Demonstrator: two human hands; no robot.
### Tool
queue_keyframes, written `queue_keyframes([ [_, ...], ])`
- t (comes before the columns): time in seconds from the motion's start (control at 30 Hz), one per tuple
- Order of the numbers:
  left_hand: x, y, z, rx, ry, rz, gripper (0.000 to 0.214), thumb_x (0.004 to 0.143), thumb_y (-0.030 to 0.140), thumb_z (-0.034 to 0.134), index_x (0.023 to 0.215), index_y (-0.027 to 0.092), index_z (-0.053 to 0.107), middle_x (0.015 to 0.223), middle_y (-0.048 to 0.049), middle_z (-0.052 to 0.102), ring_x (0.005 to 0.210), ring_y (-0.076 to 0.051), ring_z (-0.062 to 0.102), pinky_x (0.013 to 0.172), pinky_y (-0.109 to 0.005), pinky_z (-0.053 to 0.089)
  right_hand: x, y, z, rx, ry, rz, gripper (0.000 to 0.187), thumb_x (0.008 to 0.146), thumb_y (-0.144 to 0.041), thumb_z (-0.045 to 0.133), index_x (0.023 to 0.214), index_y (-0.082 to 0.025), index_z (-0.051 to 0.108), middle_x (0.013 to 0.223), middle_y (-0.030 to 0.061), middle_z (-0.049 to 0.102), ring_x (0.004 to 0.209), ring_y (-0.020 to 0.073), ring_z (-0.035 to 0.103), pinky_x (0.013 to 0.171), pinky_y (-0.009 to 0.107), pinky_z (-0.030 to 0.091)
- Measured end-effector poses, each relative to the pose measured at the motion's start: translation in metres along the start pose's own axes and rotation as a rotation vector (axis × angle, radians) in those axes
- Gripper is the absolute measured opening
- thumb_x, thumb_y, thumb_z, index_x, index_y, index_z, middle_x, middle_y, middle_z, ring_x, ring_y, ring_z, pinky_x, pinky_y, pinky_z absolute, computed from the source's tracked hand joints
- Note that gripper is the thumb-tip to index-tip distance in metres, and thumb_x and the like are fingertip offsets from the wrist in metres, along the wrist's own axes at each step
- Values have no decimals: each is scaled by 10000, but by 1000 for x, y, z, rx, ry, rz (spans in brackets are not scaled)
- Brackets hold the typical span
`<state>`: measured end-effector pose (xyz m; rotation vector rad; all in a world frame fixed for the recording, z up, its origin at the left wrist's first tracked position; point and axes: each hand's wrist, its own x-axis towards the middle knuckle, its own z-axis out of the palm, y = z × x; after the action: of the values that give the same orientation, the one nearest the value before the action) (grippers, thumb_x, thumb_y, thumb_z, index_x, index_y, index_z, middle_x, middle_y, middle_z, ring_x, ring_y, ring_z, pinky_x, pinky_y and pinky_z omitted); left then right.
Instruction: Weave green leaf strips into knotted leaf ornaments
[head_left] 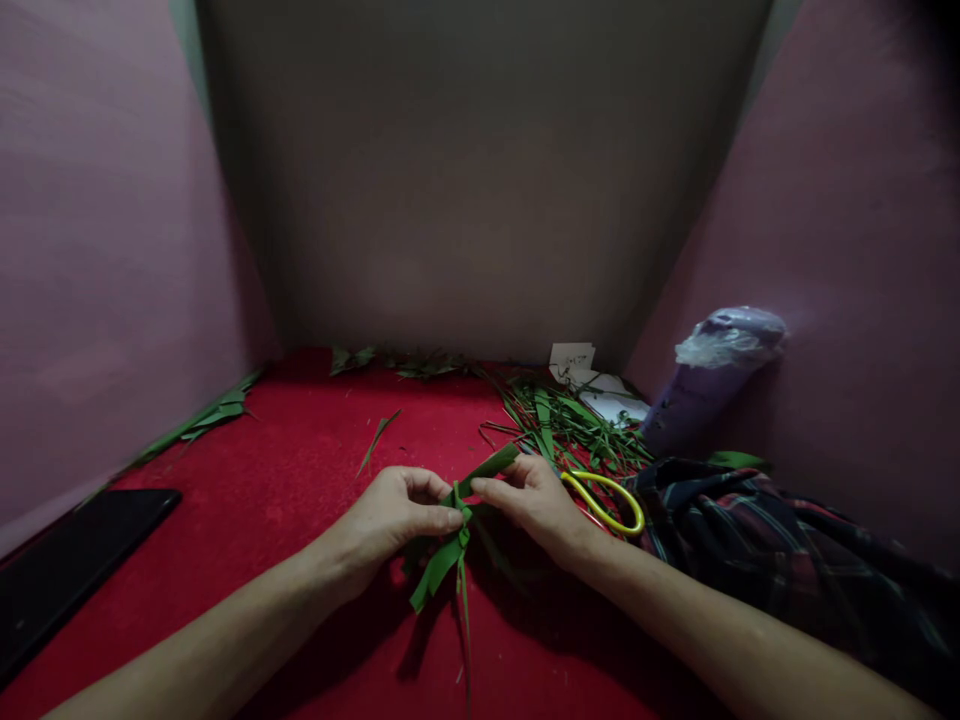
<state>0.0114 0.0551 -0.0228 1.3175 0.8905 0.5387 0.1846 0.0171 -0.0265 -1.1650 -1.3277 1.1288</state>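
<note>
Between my hands is a folded and knotted green leaf piece (463, 528), held above the red surface. My left hand (401, 512) pinches its middle between thumb and fingers. A broad strip of leaf slants up to the right, and my right hand (529, 497) grips that strip with thumb and forefinger. Another flat leaf end points down to the left, and a thin stem hangs straight down below the knot. Behind my right hand lies a yellow loop handle (611, 502), perhaps of scissors; the rest of it is hidden.
The red cloth surface (300, 440) meets pink walls at both sides. Loose leaves and stems (570, 425) pile at the right back, near white papers (611, 397). A purple container (694, 395) leans at right beside plaid fabric (765, 540). A black flat device (82, 550) lies left.
</note>
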Motion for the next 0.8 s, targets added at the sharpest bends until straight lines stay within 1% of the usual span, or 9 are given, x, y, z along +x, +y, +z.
queue_keyframes([
  [0.2, 0, -2, 1, 0, 27, 7, 235, 610, 284, 756, 703, 142, 593, 581, 9, 624, 500, -97, 535, 510, -222, 382, 0, 0, 0, -3, -5, 14, 113, 685, -247, 597, 611, -166, 623, 515, -54, 514, 478, 79, 434, 473, 200, 336],
  [0.43, -2, 4, 3, -9, 54, -3, 258, 566, 277, 767, 700, 142, 592, 618, 6, 633, 545, -113, 557, 552, -240, 403, -2, 1, 2, 8, -23, 40, 115, 672, -265, 603, 626, -160, 618, 543, -39, 544, 469, 76, 431, 459, 200, 347],
  [0.63, -5, 10, 7, 67, 69, -11, 254, 575, 315, 745, 680, 143, 590, 559, 21, 606, 493, -100, 512, 502, -225, 350, -2, 0, 2, 15, -36, 53, 122, 661, -266, 605, 617, -151, 611, 552, -32, 540, 466, 69, 421, 427, 186, 324],
  [0.7, -6, 11, 8, 67, 74, -16, 247, 582, 314, 738, 679, 141, 591, 558, 23, 600, 488, -97, 506, 501, -224, 349, -2, 0, 2, 15, -35, 56, 122, 663, -262, 604, 615, -150, 610, 547, -32, 532, 462, 66, 411, 417, 182, 314],
  [0.8, -6, 10, 9, 45, 84, -12, 235, 592, 311, 730, 670, 143, 586, 570, 20, 603, 496, -99, 515, 511, -227, 361, -2, 0, 2, 17, -30, 52, 114, 670, -257, 600, 623, -154, 614, 568, -26, 544, 482, 74, 429, 429, 185, 331],
])
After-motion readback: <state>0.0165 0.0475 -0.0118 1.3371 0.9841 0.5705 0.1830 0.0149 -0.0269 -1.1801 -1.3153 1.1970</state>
